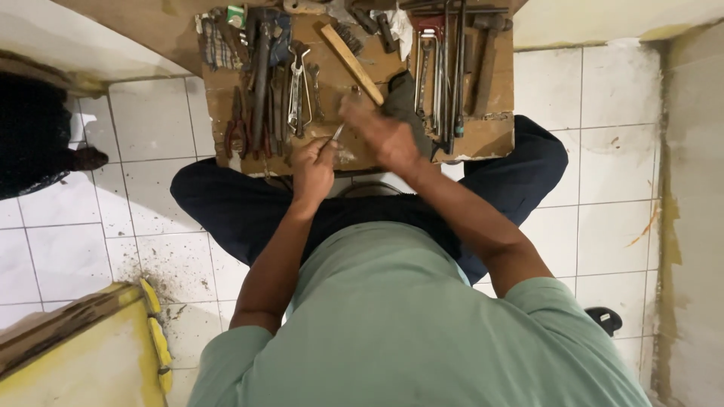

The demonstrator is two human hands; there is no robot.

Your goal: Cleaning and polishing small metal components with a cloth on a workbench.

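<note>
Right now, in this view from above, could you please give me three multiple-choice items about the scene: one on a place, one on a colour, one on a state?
1. Where do the tools lie?
A. on a wooden board in front of the person
B. on the yellow block
C. on the person's lap

2. What colour is the person's shirt?
A. red
B. pale green
C. black

3. What is the left hand doing?
A. lying open on the floor
B. resting on a knee
C. closed around a thin metal tool

Answers:
1 A, the wooden board carries the wrenches and pliers.
2 B, the cloth is pale green.
3 C, its fingers grip the thin metal tool, beside the right hand.
</note>
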